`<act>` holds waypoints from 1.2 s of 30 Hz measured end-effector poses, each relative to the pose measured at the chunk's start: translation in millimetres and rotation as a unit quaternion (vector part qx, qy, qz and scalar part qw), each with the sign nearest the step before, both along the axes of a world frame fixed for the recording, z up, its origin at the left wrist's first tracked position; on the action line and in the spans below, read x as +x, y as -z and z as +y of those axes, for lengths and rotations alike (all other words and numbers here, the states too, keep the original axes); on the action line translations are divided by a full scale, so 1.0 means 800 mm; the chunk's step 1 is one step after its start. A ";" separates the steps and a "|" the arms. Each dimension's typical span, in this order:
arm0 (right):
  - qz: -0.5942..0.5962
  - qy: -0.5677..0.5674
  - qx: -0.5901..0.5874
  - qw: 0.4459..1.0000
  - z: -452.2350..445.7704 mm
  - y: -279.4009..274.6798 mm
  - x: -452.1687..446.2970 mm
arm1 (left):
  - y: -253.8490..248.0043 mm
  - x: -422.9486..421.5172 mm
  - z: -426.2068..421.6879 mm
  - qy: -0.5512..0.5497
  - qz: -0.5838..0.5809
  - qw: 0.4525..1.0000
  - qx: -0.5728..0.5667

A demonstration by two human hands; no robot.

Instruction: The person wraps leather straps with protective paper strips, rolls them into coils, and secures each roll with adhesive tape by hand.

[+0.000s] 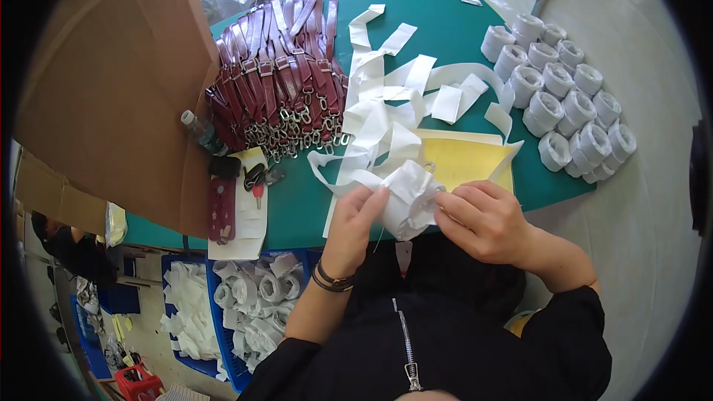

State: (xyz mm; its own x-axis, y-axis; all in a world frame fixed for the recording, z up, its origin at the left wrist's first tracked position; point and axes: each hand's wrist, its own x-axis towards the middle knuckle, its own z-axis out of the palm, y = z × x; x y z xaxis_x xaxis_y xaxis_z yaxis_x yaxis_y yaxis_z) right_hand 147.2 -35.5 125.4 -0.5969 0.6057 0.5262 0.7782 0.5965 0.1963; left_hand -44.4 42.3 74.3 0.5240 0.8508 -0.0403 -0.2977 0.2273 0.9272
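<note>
Near the table's front edge, a white wrapped roll (407, 199) is held between my two hands. My left hand (356, 215) grips its left side, thumb on top. At its right side, the fingers of my right hand (481, 217) are pinched together at the roll's edge. A thin thread hangs below the roll. Just beyond my hands, loose white strips (371, 134) lie in a tangled heap, partly over a yellow sheet (468, 163).
Wrapped white rolls (557, 89) are stacked at the right. Dark red straps with metal clips (282, 82), a bottle (203, 132) and a cardboard box (111, 82) are at the left. Blue bins (215, 327) of white pieces stand below the green table (297, 212). Another person (70, 249) is at far left.
</note>
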 end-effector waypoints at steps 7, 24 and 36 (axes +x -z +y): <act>0.076 -0.103 -0.038 0.991 0.007 -0.016 0.001 | 0.010 -0.002 -0.002 0.046 0.004 0.999 0.013; 0.269 -0.092 -0.197 0.938 0.010 0.018 0.006 | 0.024 -0.017 -0.009 0.071 0.142 0.957 0.241; 0.261 -0.088 -0.179 0.944 0.012 0.021 0.003 | 0.020 -0.009 -0.025 0.030 0.082 0.984 0.154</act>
State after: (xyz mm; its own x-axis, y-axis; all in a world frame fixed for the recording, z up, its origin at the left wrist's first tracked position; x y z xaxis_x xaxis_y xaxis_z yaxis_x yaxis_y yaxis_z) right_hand 149.8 -26.0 108.5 -0.4200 0.7161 0.5575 0.5959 0.6809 -0.4257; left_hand -51.8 22.1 58.3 0.5822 0.8031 0.1264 -0.1320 -0.0600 0.9894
